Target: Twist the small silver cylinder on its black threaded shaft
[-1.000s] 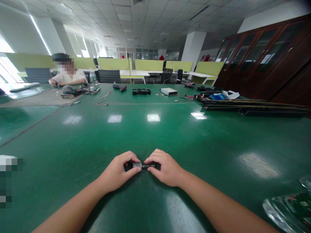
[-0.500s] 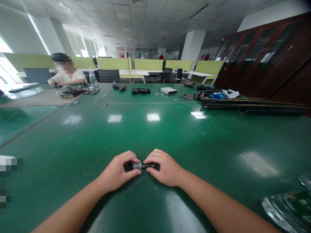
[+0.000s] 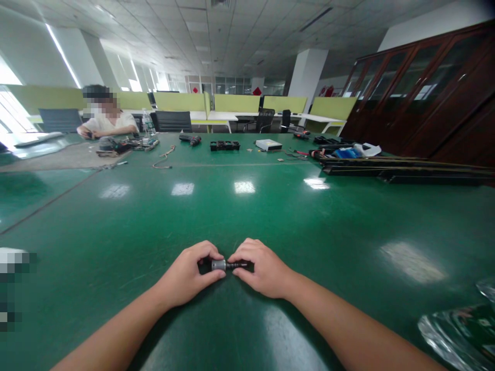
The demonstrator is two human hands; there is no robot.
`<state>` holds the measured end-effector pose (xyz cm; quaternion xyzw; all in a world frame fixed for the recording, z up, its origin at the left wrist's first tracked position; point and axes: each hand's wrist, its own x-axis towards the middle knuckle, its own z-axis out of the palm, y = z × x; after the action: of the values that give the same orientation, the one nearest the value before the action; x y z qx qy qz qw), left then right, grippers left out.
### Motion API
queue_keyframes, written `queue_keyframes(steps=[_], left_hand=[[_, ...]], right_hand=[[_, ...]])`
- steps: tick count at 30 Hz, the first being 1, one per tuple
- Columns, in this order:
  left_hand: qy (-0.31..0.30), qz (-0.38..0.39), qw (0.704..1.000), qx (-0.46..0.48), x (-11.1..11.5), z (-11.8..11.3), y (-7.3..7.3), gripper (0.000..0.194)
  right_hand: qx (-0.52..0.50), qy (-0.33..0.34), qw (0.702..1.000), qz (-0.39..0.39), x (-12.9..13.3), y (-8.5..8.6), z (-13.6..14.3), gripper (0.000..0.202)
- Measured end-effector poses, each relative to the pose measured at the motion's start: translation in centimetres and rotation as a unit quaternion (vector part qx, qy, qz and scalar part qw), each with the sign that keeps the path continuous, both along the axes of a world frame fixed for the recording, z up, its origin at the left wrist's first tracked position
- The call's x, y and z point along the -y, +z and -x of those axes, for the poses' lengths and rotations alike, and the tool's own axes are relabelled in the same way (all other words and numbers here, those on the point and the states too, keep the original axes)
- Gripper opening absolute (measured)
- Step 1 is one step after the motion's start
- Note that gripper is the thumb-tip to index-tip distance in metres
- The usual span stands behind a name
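In front of me, low over the green table [image 3: 247, 216], is a small part: a grey metal cylinder [image 3: 218, 265] with a dark ridged shaft [image 3: 237, 265] pointing right. It looks like a small motor. My left hand [image 3: 193, 268] curls around the cylinder end, thumb below and fingers above. The thumb and fingers of my right hand [image 3: 263, 268] close about the shaft in the same way. Both hands rest near the tabletop, fingertips almost meeting. Whether the part touches the table I cannot tell.
At the far left a person [image 3: 108, 118] sits near a water bottle [image 3: 147, 122]. Along the back lie a power drill [image 3: 190, 139], a black slotted part [image 3: 225, 146] and a silver box [image 3: 268, 145]. Long black bars [image 3: 402, 170] lie right; clear plastic packaging [image 3: 456, 330] sits near right.
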<state>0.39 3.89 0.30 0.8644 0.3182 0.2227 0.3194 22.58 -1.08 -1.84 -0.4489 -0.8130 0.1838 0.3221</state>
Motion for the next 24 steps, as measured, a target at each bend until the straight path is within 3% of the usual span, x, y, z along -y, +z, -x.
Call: queue_keyframes(steps=[24], left_hand=[[0.002,-0.006,1.0,-0.004,0.04,0.02,0.15,0.012]], right_hand=[[0.011,-0.032,0.999,0.009,0.03,0.42,0.05,0.015]])
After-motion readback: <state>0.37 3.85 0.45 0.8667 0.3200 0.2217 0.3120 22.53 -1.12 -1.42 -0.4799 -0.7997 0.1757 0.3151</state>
